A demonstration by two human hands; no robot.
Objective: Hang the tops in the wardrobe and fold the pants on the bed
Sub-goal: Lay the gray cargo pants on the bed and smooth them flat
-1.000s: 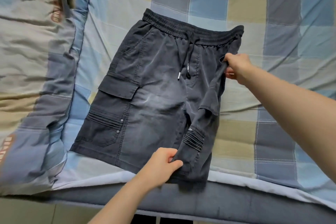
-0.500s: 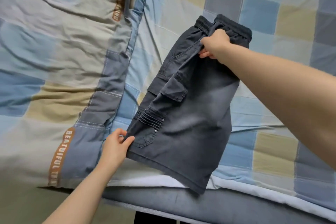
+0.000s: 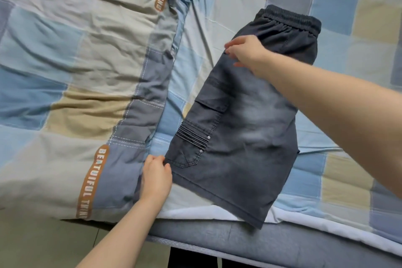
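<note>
The dark grey washed cotton cargo shorts with an elastic waistband (image 3: 245, 128) lie on the bed, on the blue, beige and grey checked bed sheet (image 3: 348, 72), now folded in half lengthwise; one second ago they lay spread flat with both legs side by side and the drawstring showing. The right leg has been carried over onto the left leg, so a single leg width is on view with the flapped cargo pocket and ribbed panel uppermost. The left hand (image 3: 156, 178) pinches the hem corner at the near left edge, thumb and fingers closed on the fabric. The right hand (image 3: 245, 52) rests at the left edge just below the waistband, fingers bent at the seam; whether it grips or only presses the cloth cannot be told. The two hands are well apart, one at each end of the folded edge. The near hem corner overhangs the grey upholstered bed edge (image 3: 217, 237). A crumpled checked quilt with a brown lettered stripe (image 3: 76, 72) lies just beside the shorts on the left. In judgement, the first fold is complete and the edges are being aligned; the cross fold, hem toward waistband, is not yet done. No tops and no wardrobe are in view.
</note>
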